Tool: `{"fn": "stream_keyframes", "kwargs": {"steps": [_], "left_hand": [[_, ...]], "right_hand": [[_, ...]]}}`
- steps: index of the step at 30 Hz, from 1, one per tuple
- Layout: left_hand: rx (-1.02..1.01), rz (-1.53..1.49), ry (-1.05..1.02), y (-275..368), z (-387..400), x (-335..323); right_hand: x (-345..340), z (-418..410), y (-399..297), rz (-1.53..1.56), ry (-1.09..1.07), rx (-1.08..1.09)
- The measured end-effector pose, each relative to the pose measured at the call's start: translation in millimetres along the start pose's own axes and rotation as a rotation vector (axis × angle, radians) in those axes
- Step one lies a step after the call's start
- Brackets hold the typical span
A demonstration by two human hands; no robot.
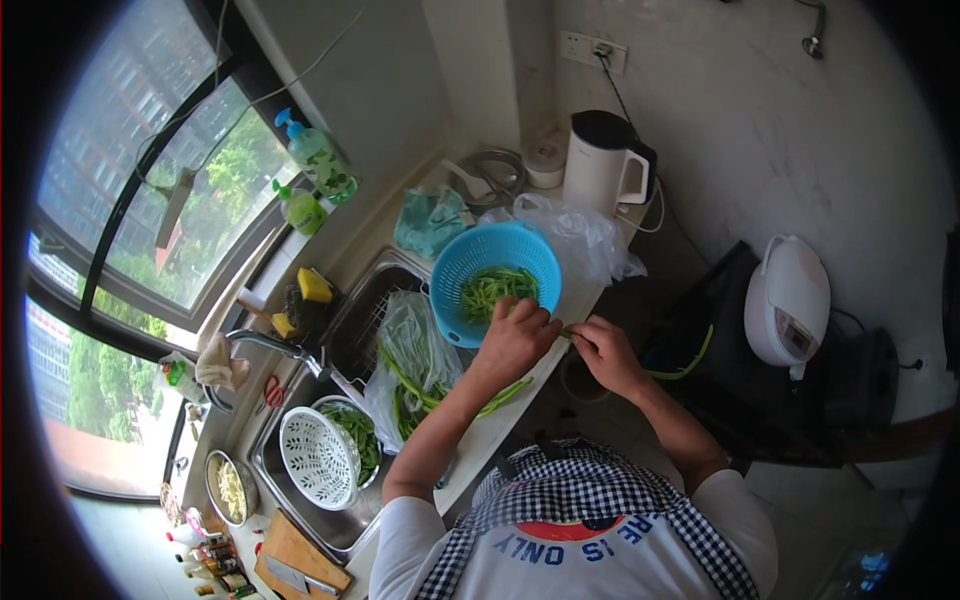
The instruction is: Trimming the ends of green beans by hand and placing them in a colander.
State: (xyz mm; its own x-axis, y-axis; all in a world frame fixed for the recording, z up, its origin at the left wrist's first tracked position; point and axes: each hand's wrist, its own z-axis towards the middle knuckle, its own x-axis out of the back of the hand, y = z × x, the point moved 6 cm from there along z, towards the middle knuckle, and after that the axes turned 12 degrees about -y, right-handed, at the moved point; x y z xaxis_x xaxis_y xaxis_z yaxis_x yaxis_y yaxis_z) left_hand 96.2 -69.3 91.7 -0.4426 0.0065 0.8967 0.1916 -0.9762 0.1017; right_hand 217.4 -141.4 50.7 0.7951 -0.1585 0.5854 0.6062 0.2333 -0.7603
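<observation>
A long green vegetable stem runs through my right hand, its far part trailing out to the right. My right thumb and fingers pinch it close to its left end. My left hand meets that end with curled fingers, over the near rim of a blue plastic colander; its thumb is hidden. Cut or snapped green pieces lie in the colander. Below my left forearm, more long stems stick out of a clear plastic bag on the counter beside the sink.
The double steel sink holds a white plastic basket and leafy greens. A cleaver rests on a wooden cutting board. A white electric kettle stands behind the colander, with a rice cooker to the right.
</observation>
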Motion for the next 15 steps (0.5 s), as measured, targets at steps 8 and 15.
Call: {"fn": "stream_keyframes", "kwargs": {"steps": [8,15], "left_hand": [[0.141,-0.605,-0.075,-4.3,21.7,-52.4],[0.765,-1.79,-0.045,16.7,19.5,-156.6]], "right_hand": [[46.1,-61.0,18.5,-0.094,0.006,-0.203],[59.3,-94.7,24.4,-0.152,0.227,-0.307]]}}
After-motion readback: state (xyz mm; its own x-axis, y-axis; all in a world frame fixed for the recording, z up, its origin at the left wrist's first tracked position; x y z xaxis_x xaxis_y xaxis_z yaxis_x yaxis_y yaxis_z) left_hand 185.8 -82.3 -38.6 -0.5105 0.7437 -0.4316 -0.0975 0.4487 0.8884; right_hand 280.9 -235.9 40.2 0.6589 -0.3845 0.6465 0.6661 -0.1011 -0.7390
